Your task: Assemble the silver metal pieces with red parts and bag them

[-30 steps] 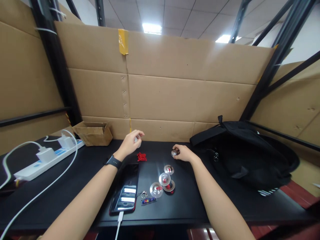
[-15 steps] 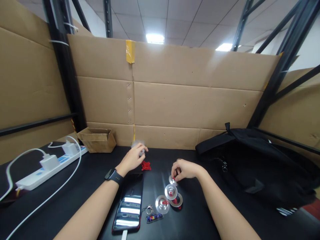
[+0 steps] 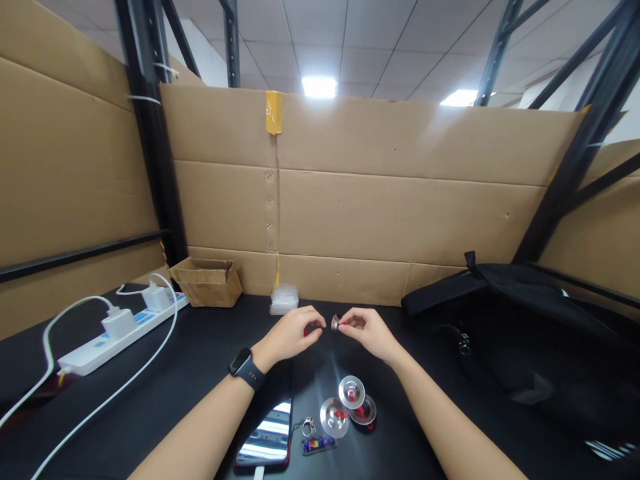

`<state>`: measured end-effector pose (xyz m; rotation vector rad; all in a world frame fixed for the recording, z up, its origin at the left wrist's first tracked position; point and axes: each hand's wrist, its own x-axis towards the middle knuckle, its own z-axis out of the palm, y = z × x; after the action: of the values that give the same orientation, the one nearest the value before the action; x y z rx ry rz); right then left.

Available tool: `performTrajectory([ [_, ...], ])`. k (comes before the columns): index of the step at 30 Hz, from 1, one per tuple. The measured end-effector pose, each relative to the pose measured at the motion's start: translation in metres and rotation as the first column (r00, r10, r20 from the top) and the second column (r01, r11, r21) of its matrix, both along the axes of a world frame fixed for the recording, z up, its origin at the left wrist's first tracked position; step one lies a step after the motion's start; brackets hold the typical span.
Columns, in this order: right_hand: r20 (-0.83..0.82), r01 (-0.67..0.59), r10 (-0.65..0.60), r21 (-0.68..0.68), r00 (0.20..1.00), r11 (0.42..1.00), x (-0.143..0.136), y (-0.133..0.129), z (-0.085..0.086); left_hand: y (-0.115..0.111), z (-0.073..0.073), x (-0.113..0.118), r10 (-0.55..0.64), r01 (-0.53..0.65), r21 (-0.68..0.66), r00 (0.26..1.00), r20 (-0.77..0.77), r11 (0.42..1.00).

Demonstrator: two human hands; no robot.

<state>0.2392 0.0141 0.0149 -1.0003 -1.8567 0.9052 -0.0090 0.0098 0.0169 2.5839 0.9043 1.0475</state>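
Observation:
My right hand (image 3: 367, 330) pinches a small shiny finger cymbal (image 3: 335, 323) by its red cord, lifted and turned on edge. Just left of it, my left hand (image 3: 295, 333) has thumb and fingers curved but apart, with nothing visible gripped; a dark watch is on that wrist. A bit of red shows inside the left fingers' curve, perhaps the red cord bundle (image 3: 307, 331) on the table behind. Closer to me lie three more metal discs with red cords: one on top (image 3: 351, 392), one at left (image 3: 335, 418), one at right (image 3: 367, 412).
A phone (image 3: 265, 440) lies under my left forearm, beside a keyring with a colourful tag (image 3: 319, 445). Clear plastic pieces (image 3: 284, 299) and a small cardboard box (image 3: 213, 283) stand near the cardboard wall. A power strip (image 3: 100, 352) is left, a black bag (image 3: 530, 333) right.
My right hand has raised the small cymbal off the table and brought it inward. My left hand has left the clear plastic pieces and moved right towards the cymbal.

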Motion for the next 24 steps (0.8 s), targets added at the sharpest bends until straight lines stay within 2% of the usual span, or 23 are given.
performTrajectory([
  [3, -0.127, -0.043, 0.039, -0.033, 0.991, 0.999, -0.012, -0.005, -0.003, -0.004, 0.000, 0.006, -0.019, 0.019, -0.008, 0.999, 0.049, 1.000],
  [10, -0.199, -0.038, 0.026, -0.058, 0.980, 0.998, -0.025, -0.011, -0.010, -0.003, -0.001, 0.008, -0.025, 0.026, -0.008, 0.997, 0.073, 1.000],
  [15, -0.272, -0.114, 0.097, -0.048, 0.957, 0.992, -0.026, -0.011, -0.015, -0.003, -0.001, 0.009, -0.039, 0.039, 0.001, 0.990, 0.138, 0.999],
  [19, -0.234, -0.160, 0.150, -0.022, 0.961, 0.987, -0.028, -0.011, -0.019, -0.003, -0.004, 0.010, -0.029, 0.030, -0.005, 0.987, 0.158, 1.000],
  [24, -0.149, -0.129, 0.131, 0.025, 0.980, 0.991, -0.031, -0.013, -0.020, -0.001, -0.008, 0.011, -0.011, 0.007, 0.026, 0.988, 0.155, 1.000],
])
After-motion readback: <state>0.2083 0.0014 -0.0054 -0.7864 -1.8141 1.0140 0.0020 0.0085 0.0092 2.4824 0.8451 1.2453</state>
